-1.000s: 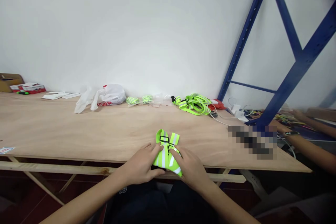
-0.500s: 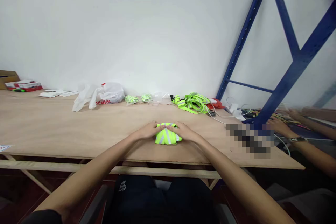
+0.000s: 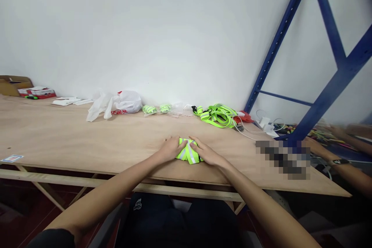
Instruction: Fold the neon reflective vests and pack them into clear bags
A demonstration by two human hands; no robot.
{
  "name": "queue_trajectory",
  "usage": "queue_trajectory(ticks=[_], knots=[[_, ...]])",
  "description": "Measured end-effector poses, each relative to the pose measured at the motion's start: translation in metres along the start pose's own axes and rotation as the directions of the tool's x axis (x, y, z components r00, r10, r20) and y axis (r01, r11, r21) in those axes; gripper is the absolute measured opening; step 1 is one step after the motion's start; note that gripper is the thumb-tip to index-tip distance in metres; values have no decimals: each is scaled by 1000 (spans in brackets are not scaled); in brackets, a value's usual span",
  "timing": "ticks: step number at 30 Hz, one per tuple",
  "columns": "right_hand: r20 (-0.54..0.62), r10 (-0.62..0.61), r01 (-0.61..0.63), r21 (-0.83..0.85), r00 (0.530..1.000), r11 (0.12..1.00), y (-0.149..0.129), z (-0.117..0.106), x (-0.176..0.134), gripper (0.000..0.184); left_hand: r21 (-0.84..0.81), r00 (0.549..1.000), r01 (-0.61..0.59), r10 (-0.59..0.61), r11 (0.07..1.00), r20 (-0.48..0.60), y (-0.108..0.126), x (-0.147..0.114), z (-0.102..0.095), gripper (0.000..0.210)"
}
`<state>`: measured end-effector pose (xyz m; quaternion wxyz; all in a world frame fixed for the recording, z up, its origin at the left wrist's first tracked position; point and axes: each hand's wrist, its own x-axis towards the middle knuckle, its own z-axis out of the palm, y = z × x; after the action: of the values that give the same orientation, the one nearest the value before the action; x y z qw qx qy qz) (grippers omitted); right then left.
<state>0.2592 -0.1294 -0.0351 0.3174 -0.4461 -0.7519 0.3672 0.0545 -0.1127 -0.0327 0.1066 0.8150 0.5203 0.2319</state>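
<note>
A neon yellow-green reflective strap bundle (image 3: 188, 155) with silver stripes lies folded on the wooden table near its front edge. My left hand (image 3: 171, 149) wraps its left side, thumb resting on top. From the right, my right hand (image 3: 205, 152) holds it the same way, with the fingers along the far side partly hidden. A small dark piece shows at the bundle's right end. Further back lies a loose tangle of similar reflective straps (image 3: 217, 116) with a black buckle. Two bagged reflective bundles (image 3: 149, 110) sit by the wall.
Along the wall stand a white plastic bag (image 3: 129, 102), white papers (image 3: 68, 101), a red-and-white box (image 3: 40, 93) and a cardboard box (image 3: 14, 86). A blue metal frame (image 3: 322, 97) rises at the right, near white cables and a blurred patch. Beyond it is another person's arm (image 3: 334, 159).
The view has turned a little left, so the scene sits further right. My thumbs have moved apart and lower on the bundle, and my left hand covers more of its left side.
</note>
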Motion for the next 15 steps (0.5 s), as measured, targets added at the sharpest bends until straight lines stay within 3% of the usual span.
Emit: queue_trajectory(ticks=[3,5,11,15], knots=[[36,65,-67,56,997,996,2,-3,-4,91,-166,1000,-31,30,986,-9,2,-1,3,44],[20,67,-68,75,998,995,0,-4,-6,96,-274,998,-55,50,960,-24,3,-2,4,39],[-34,-26,33,249,999,968,-6,-1,-11,74,-475,977,-211,172,854,-125,12,-9,-2,33],[-137,34,43,520,990,853,-10,3,-10,83,-506,947,-314,226,803,-229,17,-8,-6,30]])
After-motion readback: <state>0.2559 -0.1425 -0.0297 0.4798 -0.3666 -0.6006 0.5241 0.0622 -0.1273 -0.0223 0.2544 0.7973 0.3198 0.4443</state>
